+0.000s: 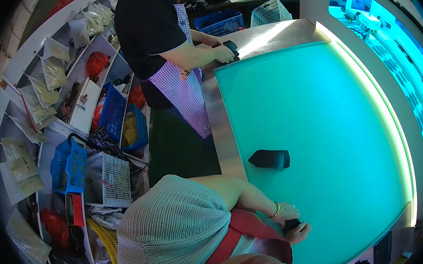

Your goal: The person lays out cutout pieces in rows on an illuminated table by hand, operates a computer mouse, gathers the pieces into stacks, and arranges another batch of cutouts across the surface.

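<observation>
At the near edge of the teal-lit tabletop (321, 126), my left hand (284, 214), with a bracelet and a ring, closes on a small black piece (291, 225). My right hand (299, 233) grips the near side of that piece, its fingers bent and its wrist hidden behind my red apron. Fingers cover most of the piece, so its kind cannot be made out. Farther off on the tabletop lies a flat black piece (270, 159), pointed at its left end and apart from both hands.
Across the metal table edge a co-worker (154, 38) in a checked apron handles a black piece (230, 47). Blue (219, 22) and white baskets (271, 12) stand beyond. Shelves (68, 121) with bags and baskets line the left. A lit machine (391, 52) borders the right.
</observation>
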Available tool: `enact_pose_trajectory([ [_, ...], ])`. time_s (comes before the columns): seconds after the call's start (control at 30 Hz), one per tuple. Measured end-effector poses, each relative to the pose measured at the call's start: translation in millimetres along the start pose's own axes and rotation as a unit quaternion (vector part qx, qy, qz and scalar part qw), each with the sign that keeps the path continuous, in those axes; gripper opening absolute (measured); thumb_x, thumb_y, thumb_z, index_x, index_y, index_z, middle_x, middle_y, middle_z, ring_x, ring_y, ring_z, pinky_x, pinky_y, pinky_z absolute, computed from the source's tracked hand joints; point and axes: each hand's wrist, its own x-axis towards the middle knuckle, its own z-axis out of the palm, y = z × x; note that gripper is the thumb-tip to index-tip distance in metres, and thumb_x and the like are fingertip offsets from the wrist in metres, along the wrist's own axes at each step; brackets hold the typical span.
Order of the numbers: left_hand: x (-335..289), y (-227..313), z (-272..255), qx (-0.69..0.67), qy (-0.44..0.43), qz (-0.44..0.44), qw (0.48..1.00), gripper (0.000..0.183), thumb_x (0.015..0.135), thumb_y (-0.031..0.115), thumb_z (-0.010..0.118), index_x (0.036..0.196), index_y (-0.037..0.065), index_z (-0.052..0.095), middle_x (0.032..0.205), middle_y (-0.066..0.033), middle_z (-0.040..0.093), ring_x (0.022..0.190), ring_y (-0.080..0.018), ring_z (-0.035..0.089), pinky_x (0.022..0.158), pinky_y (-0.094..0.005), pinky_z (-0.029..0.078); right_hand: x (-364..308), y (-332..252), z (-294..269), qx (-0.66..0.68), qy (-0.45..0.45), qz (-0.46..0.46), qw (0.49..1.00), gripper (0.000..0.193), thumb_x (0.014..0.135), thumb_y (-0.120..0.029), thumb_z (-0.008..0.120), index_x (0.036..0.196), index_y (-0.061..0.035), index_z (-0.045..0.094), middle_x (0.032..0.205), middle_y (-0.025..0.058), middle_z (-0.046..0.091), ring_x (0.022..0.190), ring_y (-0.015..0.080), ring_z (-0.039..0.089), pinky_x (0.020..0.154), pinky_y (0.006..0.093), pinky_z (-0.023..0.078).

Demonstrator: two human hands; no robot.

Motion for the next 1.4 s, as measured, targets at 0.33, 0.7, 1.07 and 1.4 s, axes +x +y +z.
enact_pose_trajectory([
  [0.33,6.5,10.7,-23.8,-0.04,-0.013,-0.061,0.997,0.042,0.072,0.024,0.08,0.107,0.011,0.059,0.106,-0.0142,0.065,0.102,-0.0371,0.062,0.085,-0.0472,0.05,7.9,-11.5,-5.9,-0.063,-0.011,0.089,0.994,0.018,0.095,-0.017,0.057,0.103,-0.0014,0.064,0.098,0.0167,0.062,0.09,0.0329,0.061,0.08,0.0405,0.049],
  [0.7,129.2,-34.8,-95.9,0.031,0.059,-0.057,0.996,0.057,0.072,0.03,0.083,0.114,0.009,0.053,0.106,-0.0148,0.061,0.099,-0.0374,0.06,0.082,-0.0479,0.05,161.9,-3.5,15.6,0.022,0.146,0.154,0.977,0.023,0.095,-0.023,0.063,0.108,-0.004,0.062,0.092,0.0143,0.063,0.085,0.03,0.064,0.076,0.0385,0.05],
  [1.07,366.5,-119.5,-235.6,0.15,0.136,0.027,0.979,0.078,0.071,0.04,0.083,0.134,0.014,0.045,0.128,-0.0147,0.056,0.117,-0.0361,0.055,0.096,-0.0455,0.048,446.7,81.0,58.8,-0.08,0.241,0.101,0.962,0.034,0.094,-0.036,0.06,0.095,-0.0029,0.064,0.095,0.0195,0.066,0.089,0.0392,0.064,0.077,0.0475,0.05],
  [1.4,499.4,-183.3,-279.0,0.17,0.139,-0.005,0.976,0.095,0.067,0.046,0.086,0.145,0.017,0.039,0.137,-0.0145,0.049,0.123,-0.0375,0.052,0.103,-0.0449,0.046,578.5,132.8,74.8,-0.177,0.187,0.187,0.948,0.039,0.095,-0.044,0.055,0.1,-0.0065,0.065,0.106,0.0181,0.067,0.096,0.0379,0.065,0.081,0.0483,0.051],
])
